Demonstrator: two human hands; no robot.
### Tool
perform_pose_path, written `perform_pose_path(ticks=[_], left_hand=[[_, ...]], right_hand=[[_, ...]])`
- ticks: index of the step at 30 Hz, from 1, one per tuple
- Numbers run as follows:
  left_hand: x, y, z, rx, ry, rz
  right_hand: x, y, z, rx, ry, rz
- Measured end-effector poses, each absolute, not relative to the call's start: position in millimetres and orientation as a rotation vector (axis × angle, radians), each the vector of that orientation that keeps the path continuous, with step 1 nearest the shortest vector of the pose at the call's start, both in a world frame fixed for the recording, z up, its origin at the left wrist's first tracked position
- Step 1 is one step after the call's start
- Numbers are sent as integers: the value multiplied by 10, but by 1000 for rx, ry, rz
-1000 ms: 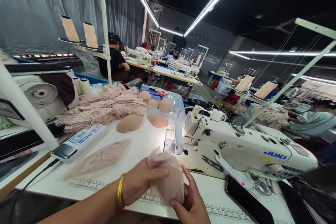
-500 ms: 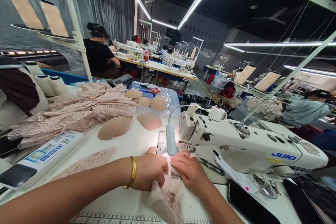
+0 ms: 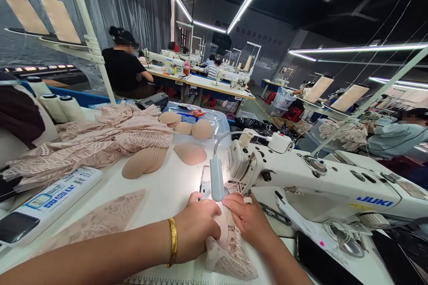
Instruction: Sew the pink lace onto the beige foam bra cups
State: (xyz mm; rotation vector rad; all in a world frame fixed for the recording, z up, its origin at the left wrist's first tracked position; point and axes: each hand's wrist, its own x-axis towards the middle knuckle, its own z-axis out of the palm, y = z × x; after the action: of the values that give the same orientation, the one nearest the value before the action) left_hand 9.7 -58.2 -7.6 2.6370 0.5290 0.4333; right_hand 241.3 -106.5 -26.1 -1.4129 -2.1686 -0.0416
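My left hand (image 3: 199, 227), with a gold bangle at its wrist, has its fingers curled over a beige lace fabric piece (image 3: 230, 260). The smooth pale layer of that piece passes under these fingers. On its other side my right hand (image 3: 249, 216), a ring on one finger, presses its fingers together on the fabric close to the needle area. A small grey lamp (image 3: 216, 178) on a bendy neck hangs over the seam spot and partly hides it. The sewing machine (image 3: 301, 182) stands to the right of both hands; its needle is hidden.
Beige cup pads (image 3: 145, 162) lie left of the machine, before a lace garment pile (image 3: 100, 133). Another lace piece (image 3: 100, 216) rests by my left forearm. A white box-like device (image 3: 56, 205) lies left, a black phone (image 3: 321, 258) right. Co-workers sit further off.
Both hands and the lace fabric have shifted slightly right in view. The fabric's loose end has swung right and spread out. My right hand's ring now shows.
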Motion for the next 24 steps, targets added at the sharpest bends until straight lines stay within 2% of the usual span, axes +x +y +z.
perform_pose_path(ticks=[8, 18, 24], left_hand=[[70, -538, -108, 2671, 488, 451], [22, -398, 147, 2659, 365, 268], [-7, -216, 220, 2677, 281, 321]], right_hand=[[2434, -1071, -239, -1382, -2251, 6], [2433, -1077, -244, -1391, -2251, 55], [2460, -1062, -306, -1419, -2253, 25]])
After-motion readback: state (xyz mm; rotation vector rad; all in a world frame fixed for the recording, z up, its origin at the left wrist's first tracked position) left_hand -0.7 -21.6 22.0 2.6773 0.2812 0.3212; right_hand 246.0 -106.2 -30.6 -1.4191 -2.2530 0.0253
